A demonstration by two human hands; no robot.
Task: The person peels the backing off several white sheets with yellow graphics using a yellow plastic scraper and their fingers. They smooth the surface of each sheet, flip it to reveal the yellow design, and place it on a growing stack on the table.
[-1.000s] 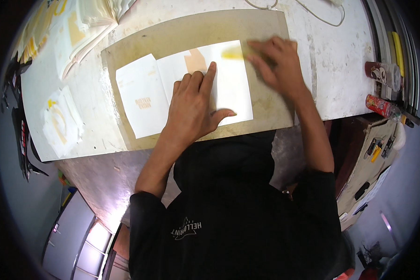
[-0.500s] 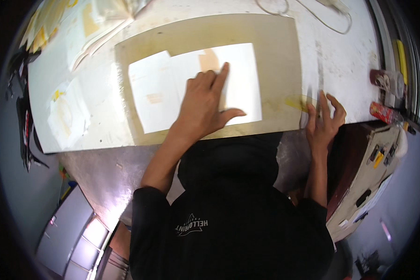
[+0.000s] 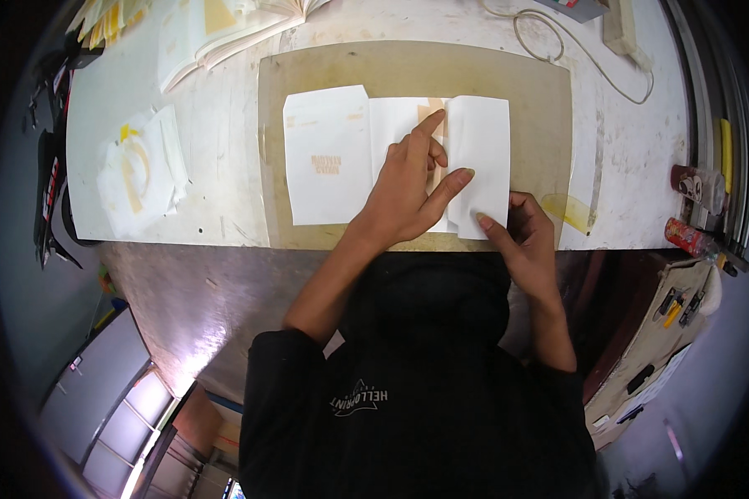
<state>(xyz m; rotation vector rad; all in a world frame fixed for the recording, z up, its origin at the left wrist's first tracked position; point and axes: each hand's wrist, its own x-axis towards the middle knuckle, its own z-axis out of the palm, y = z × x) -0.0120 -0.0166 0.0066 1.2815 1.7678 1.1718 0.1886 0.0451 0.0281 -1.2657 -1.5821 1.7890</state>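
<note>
A white paper sheet [image 3: 328,179] with tan print lies on a grey-yellow mat [image 3: 308,71], its right part folded over as a flap [image 3: 484,158]. My left hand [image 3: 412,187] rests on the sheet beside the fold, index finger stretched along a tan strip and thumb spread out onto the flap. At the flap's lower right corner, my right hand [image 3: 524,241] grips the paper, thumb on top and fingers partly hidden at its edge. Next to that hand lies a translucent yellow piece [image 3: 576,214] with a curved edge.
To the left sits a stack of thin white sheets [image 3: 139,175] with yellow marks. An opened bundle of paper [image 3: 233,37] lies at the far left. A cable [image 3: 591,51] loops at the back right. A red can [image 3: 684,236] and a plastic cup [image 3: 697,190] stand near the right edge.
My right hand has moved left from the yellow piece to the paper and taken hold of its edge. The sheet's right part is now folded over. The head view has shifted.
</note>
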